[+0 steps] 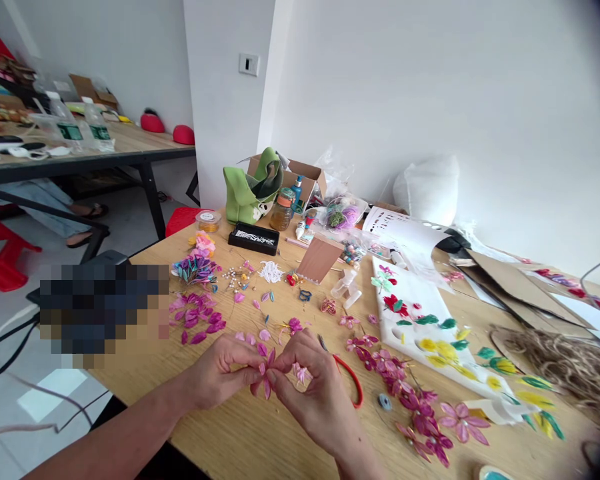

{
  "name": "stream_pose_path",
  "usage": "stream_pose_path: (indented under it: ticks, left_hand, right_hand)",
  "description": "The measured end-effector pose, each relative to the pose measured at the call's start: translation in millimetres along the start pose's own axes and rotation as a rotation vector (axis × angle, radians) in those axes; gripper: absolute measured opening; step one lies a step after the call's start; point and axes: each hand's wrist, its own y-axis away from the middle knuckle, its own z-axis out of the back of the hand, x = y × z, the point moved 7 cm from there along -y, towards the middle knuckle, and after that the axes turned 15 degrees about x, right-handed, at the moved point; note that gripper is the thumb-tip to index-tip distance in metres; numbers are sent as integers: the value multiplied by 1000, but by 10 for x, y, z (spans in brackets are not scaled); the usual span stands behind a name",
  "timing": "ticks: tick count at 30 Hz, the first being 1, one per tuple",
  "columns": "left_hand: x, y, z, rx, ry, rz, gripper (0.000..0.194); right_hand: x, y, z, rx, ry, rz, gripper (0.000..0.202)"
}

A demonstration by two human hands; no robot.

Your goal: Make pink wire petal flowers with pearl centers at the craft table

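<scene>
1. On the table (220, 440), loose magenta petals (197, 313) lie far-left of the left hand (225, 373).
2. Just right of the right hand (307, 377), a red-handled tool (356, 387) lies close by, partly hidden by that hand.
3. Farther right come a bobbin (385, 401), finished magenta flowers (424, 413) and a white foam block (417, 303); a green bag (245, 197) stands at the far side.
4. The pink flower (267, 384) is between both hands, thumbs and forefingers pinched on it.
5. Its petals spread mainly far-to-near, one pointing near; its stem's direction cannot be told.
</scene>
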Motion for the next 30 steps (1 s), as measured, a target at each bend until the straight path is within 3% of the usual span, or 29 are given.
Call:
stream_pose_path:
  ticks: [6, 8, 11, 13, 19, 22, 27, 30]
  left_hand:
    - [45, 23, 3, 10, 73, -5, 41]
    - [75, 29, 23, -6, 219, -46, 34]
    - [106, 46, 58, -33, 503, -169, 16]
    - [121, 51, 58, -25, 558, -180, 15]
    - [101, 64, 43, -7, 513, -90, 34]
    - [97, 71, 46, -16, 503, -90, 35]
    - [87, 59, 46, -19, 476, -74, 34]
    - [41, 33, 32, 11, 462, -78, 37]
  right_hand:
    - [-6, 6, 31, 0, -88, 29, 12]
    - [-49, 45, 130, -100, -198, 71, 15]
    - [-198, 161, 338, -365, -361, 123, 22]
    - [-315, 224, 412, -500, -436, 123, 24]
    - [-422, 217, 364, -571, -433, 33, 28]
    - [-365, 181, 329, -516, -372, 21, 29]
    - [-205, 20, 53, -100, -370, 23, 31]
    - [-145, -20, -93, 23, -385, -6, 32]
